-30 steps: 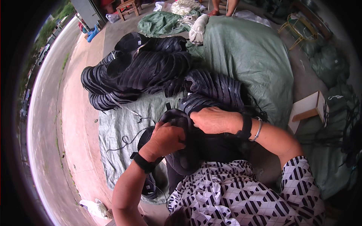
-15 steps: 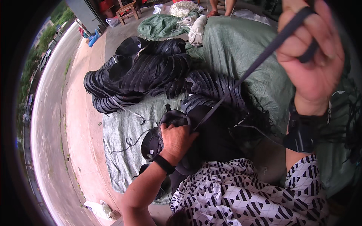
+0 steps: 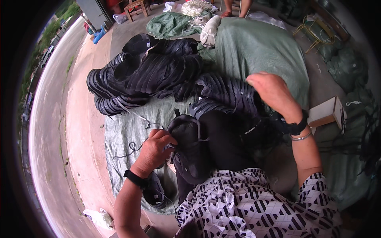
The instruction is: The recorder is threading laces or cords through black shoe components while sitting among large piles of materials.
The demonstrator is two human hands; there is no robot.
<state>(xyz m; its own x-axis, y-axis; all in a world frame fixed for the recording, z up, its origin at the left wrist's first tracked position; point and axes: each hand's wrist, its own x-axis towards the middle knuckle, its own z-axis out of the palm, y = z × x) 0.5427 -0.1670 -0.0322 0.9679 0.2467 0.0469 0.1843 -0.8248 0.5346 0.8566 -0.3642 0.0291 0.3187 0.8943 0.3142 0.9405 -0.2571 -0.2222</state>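
My left hand (image 3: 154, 148) grips the edge of a black shoe upper (image 3: 188, 146) that rests on my lap, on the dark trousers. My right hand (image 3: 274, 93) hovers with curled fingers over a row of stacked black uppers (image 3: 228, 93) just beyond my knees. I see its back only, so whether it holds a lace is hidden. Both wrists carry black bands, and the right one also has a thin bangle. A loose dark lace (image 3: 133, 147) lies on the green sheet (image 3: 127, 131) left of the held upper.
A big heap of black uppers (image 3: 147, 73) lies ahead on the left. A green tarp mound (image 3: 266, 43) rises ahead on the right. A cardboard box (image 3: 327, 113) sits at right. Another person's legs (image 3: 236, 6), a wooden stool (image 3: 137, 6) and a white bag (image 3: 208, 27) are far ahead.
My right hand pulled a black lace high toward the camera, then came back down over the stacked uppers. My left hand has stayed on the upper in my lap.
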